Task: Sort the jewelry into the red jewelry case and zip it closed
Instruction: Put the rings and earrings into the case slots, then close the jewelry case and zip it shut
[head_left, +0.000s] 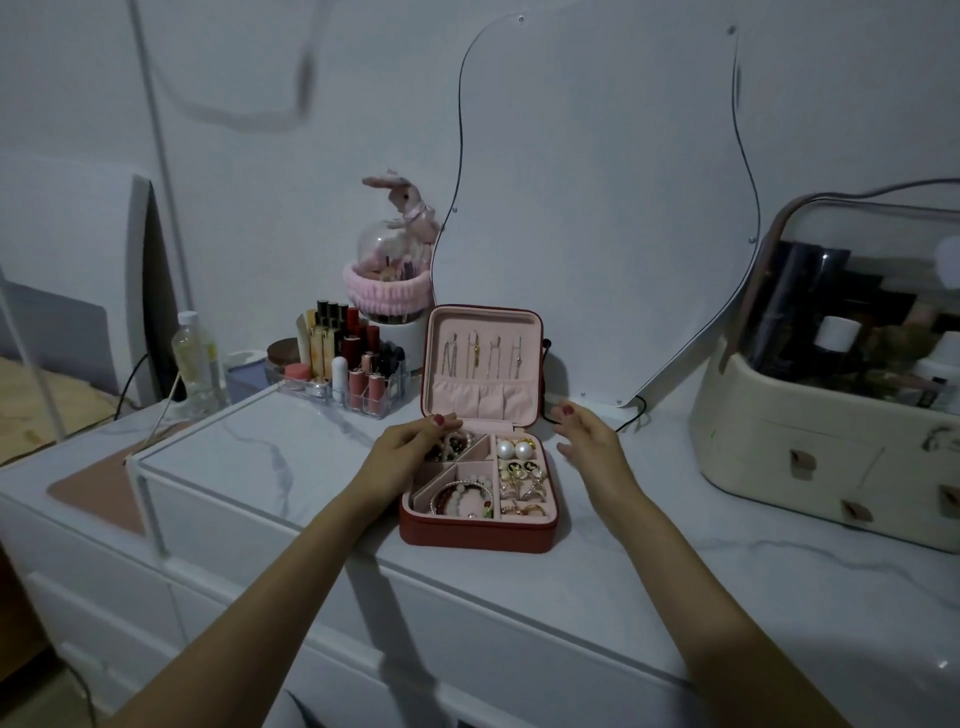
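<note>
The red jewelry case (475, 535) lies open on the white marble dresser top, its pink lid (483, 358) standing upright with several necklaces hung inside. The tray holds pearl earrings (515, 449), gold rings and earrings (522, 488), and beaded bracelets (462, 499). My left hand (410, 449) reaches over the tray's back left compartment, fingers curled around a dark beaded bracelet (448, 448) there. My right hand (584, 434) hovers just right of the case's back corner, fingers relaxed and holding nothing.
A clear organiser of lipsticks (348, 369) and a pink bunny dome (395, 260) stand behind the case on the left. A wavy mirror (597, 208) leans on the wall. A cream cosmetics box (831, 395) fills the right. A plastic bottle (197, 358) stands far left.
</note>
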